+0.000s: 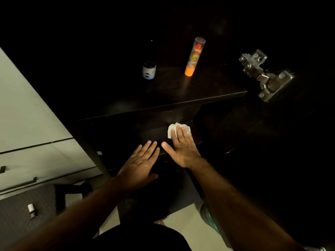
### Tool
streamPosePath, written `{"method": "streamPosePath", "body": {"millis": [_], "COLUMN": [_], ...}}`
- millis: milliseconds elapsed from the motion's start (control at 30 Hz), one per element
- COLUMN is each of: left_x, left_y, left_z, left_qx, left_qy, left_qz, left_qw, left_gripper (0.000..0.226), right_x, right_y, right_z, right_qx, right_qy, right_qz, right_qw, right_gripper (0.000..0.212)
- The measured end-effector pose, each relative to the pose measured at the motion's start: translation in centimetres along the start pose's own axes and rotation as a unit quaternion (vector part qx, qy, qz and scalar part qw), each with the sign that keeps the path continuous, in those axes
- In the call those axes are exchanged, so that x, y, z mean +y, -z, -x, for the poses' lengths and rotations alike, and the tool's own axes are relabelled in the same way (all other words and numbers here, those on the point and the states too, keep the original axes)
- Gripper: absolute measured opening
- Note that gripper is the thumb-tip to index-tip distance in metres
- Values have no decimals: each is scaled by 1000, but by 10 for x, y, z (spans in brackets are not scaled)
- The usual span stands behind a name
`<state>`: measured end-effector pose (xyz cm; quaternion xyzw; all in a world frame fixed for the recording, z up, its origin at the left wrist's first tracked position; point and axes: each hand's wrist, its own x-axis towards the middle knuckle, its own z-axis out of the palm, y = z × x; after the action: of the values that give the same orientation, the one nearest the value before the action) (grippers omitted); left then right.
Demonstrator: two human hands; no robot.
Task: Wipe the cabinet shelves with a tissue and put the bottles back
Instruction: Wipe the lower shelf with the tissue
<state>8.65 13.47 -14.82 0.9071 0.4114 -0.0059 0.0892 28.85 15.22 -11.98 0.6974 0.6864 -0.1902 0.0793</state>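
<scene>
A white crumpled tissue [171,129] lies on a lower dark cabinet shelf [145,131], pressed flat under the fingers of my right hand [179,149]. My left hand [140,163] is spread flat beside it, palm down, holding nothing. On the upper dark shelf [181,98] stand a dark bottle with a white-and-blue label [149,69] and a tall orange tube with a clear cap [194,57], both upright and well behind my hands.
A metal door hinge [262,75] sticks out at the right of the cabinet. Pale drawer fronts with dark handles [32,156] stand to the left. A small black-and-white bottle [31,211] lies on a grey mat [18,223] at bottom left.
</scene>
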Motion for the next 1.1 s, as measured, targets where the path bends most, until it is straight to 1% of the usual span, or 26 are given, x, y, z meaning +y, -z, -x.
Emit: {"method": "streamPosePath", "body": {"millis": [67,100,200,267,333,400,467,533,567,633,700,800,867,933,1033,1100], "left_x": [0,0,-2,-2,-2,-2,-2,-2,-3,-5,-7,-8,-7,-6,-7,-8], "left_y": [0,0,-1,-1,-2,-2,-2,-3,-3,-3,-1,3,4,6,6,4], "left_z": [3,5,10,12,16,20,24,28,30,35,43,54,58,61,65,68], "left_qx": [-1,2,3,0,-1,-7,-3,-1,-4,2,-1,-2,17,14,12,18], "left_qy": [0,2,7,12,18,20,20,24,26,30,39,43,49,50,53,58], "left_qz": [0,2,0,-8,-15,-18,-13,-11,-7,4,11,16,24,23,29,38], "left_qw": [1000,1000,1000,1000,1000,1000,1000,1000,1000,1000,999,999,998,998,998,997], "left_gripper": [95,96,98,100,102,101,100,99,98,96,94,93,92,91,89,88], "right_x": [11,17,25,13,-4,-18,-23,-14,-5,13,19,-8,-33,-47,-39,-22], "right_y": [-6,-7,-1,3,5,4,1,-7,-9,-7,0,6,-2,-10,-20,-23], "right_z": [16,19,10,-7,-21,-20,-5,11,18,20,9,-14,-18,-6,24,37], "right_qx": [5,9,11,14,11,2,0,8,16,43,60,39,40,40,18,20], "right_qy": [27,21,-48,-88,-107,-88,-33,4,2,-41,-92,-118,-95,-40,38,45], "right_qz": [17,28,31,5,-17,-14,-7,5,12,17,9,-11,-10,-12,-2,20], "right_qw": [999,999,998,996,994,996,999,1000,1000,998,994,992,995,998,999,999], "right_gripper": [82,82,86,92,96,96,90,83,81,81,86,94,93,87,80,79]}}
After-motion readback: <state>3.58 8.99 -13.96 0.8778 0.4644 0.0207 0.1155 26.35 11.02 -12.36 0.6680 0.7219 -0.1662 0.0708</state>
